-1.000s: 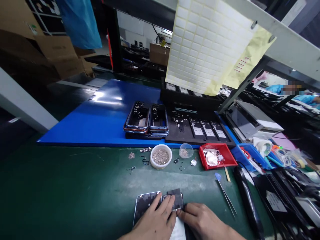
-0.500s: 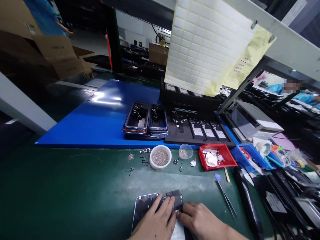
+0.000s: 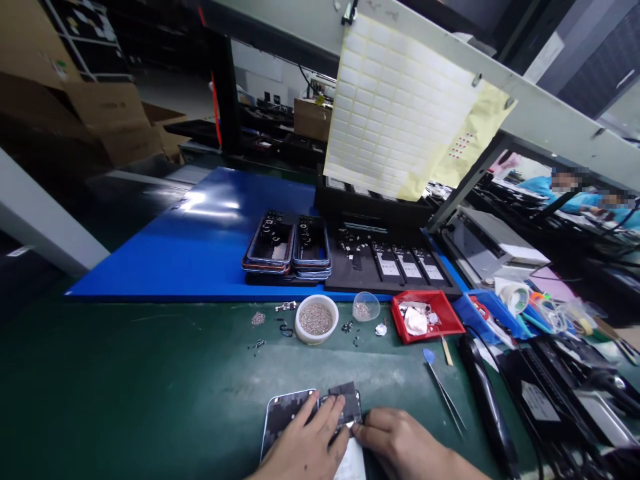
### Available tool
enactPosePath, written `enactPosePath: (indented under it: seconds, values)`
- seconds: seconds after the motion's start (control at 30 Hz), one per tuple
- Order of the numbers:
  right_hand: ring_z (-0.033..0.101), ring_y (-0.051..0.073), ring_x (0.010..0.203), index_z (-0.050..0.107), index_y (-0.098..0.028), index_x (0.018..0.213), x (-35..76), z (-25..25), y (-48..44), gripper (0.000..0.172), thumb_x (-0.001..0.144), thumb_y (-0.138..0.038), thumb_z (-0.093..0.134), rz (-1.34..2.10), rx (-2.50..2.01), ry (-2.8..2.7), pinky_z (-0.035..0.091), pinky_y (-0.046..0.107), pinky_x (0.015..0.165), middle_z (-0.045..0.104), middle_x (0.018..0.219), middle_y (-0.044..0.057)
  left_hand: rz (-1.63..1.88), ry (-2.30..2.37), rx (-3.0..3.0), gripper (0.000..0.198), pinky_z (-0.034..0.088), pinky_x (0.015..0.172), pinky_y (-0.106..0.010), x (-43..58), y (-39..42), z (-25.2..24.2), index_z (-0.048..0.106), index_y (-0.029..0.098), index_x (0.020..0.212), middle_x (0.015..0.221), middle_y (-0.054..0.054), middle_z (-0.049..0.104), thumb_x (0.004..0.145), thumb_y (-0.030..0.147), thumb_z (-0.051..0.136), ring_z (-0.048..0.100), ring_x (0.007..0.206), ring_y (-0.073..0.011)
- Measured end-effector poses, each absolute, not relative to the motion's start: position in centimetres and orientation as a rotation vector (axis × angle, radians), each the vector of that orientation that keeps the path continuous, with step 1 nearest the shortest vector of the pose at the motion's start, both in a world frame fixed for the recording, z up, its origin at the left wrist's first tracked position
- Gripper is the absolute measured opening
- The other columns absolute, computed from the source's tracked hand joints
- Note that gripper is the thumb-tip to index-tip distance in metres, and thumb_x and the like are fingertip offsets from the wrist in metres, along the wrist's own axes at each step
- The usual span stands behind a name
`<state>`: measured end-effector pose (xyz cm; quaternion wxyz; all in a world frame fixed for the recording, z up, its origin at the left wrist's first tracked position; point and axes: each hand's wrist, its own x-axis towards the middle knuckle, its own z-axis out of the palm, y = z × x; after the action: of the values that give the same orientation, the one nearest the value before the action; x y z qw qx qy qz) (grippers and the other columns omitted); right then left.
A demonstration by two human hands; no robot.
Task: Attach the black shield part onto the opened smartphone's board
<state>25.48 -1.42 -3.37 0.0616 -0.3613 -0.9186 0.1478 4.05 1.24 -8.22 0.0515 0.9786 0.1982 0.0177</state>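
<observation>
An opened phone lies at the lower middle, its dark panel with a pale metallic edge [image 3: 280, 417] on the left. To its right is the phone body [image 3: 353, 460] with a whitish battery area and dark parts at its top. My left hand [image 3: 307, 447] rests over both, fingers stretched out flat and fingertips on the dark upper parts. My right hand [image 3: 397, 437] is curled, thumb and index finger pressed together at the body's right edge beside a small pale spot. Whatever they pinch is too small to make out. Tweezers [image 3: 447, 397] with a blue end lie to the right.
Beyond the hands stand a white bowl of tiny screws [image 3: 317, 320], a clear cup [image 3: 366, 307] and a red bin [image 3: 425, 317]. Stacked phone frames [image 3: 286, 250] and a black tray [image 3: 360, 270] sit on the blue board [image 3: 165, 267]. A label sheet [image 3: 395, 107] hangs above.
The camera view has shifted slightly, so the bench scene sits a little further left. Both hands keep nearly the same places on the phone. A person at the upper left has gone from view.
</observation>
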Motion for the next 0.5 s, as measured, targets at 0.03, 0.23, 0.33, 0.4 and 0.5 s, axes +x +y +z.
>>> enactPosePath:
  seconds: [0.03, 0.23, 0.33, 0.4, 0.5]
  values:
    - [0.057, 0.018, 0.063, 0.061, -0.014, 0.104, 25.4, -3.3, -1.4, 0.033, 0.099, -0.020, 0.029, 0.448, -1.094, -2.781, 0.044, 0.027, 0.056, 0.066, 0.077, 0.007, 0.063, 0.609, 2.974, 0.042, 0.036, 0.099, -0.053, 4.1, 1.2, -8.4, 0.056, 0.014, 0.128, 0.135, -0.024, 0.051, 0.090, 0.029, 0.048, 0.051, 0.123, -0.0352]
    - [0.057, 0.019, 0.062, 0.060, -0.013, 0.103, 25.4, -3.2, -1.3, 0.028, 0.097, -0.017, 0.034, 0.418, -1.070, -2.828, 0.046, 0.028, 0.056, 0.066, 0.078, 0.008, 0.091, 0.609, 3.013, 0.040, 0.038, 0.098, -0.052, 4.1, 1.1, -8.8, 0.056, 0.015, 0.127, 0.133, -0.023, 0.054, 0.091, 0.030, 0.045, 0.053, 0.121, -0.0346]
    - [0.058, 0.020, 0.065, 0.061, -0.014, 0.100, 25.5, -3.2, -1.2, 0.023, 0.094, -0.015, 0.038, 0.451, -1.086, -2.844, 0.047, 0.029, 0.056, 0.067, 0.081, 0.008, 0.122, 0.612, 3.067, 0.038, 0.040, 0.095, -0.050, 4.3, 0.9, -9.1, 0.057, 0.014, 0.125, 0.130, -0.023, 0.057, 0.094, 0.029, 0.041, 0.056, 0.118, -0.0342]
    - [0.058, 0.020, 0.065, 0.061, -0.015, 0.099, 25.5, -3.3, -1.1, 0.021, 0.094, -0.016, 0.041, 0.476, -1.094, -2.845, 0.047, 0.028, 0.056, 0.067, 0.082, 0.007, 0.142, 0.626, 3.096, 0.037, 0.040, 0.096, -0.048, 4.4, 0.7, -9.6, 0.058, 0.014, 0.124, 0.129, -0.023, 0.058, 0.094, 0.028, 0.040, 0.057, 0.117, -0.0338]
    - [0.059, 0.020, 0.065, 0.061, -0.014, 0.101, 25.6, -3.3, -1.0, 0.022, 0.095, -0.017, 0.040, 0.478, -1.084, -2.848, 0.047, 0.028, 0.056, 0.067, 0.080, 0.007, 0.157, 0.636, 3.118, 0.036, 0.037, 0.098, -0.046, 4.4, 0.6, -10.0, 0.057, 0.014, 0.124, 0.129, -0.022, 0.058, 0.093, 0.026, 0.043, 0.056, 0.118, -0.0331]
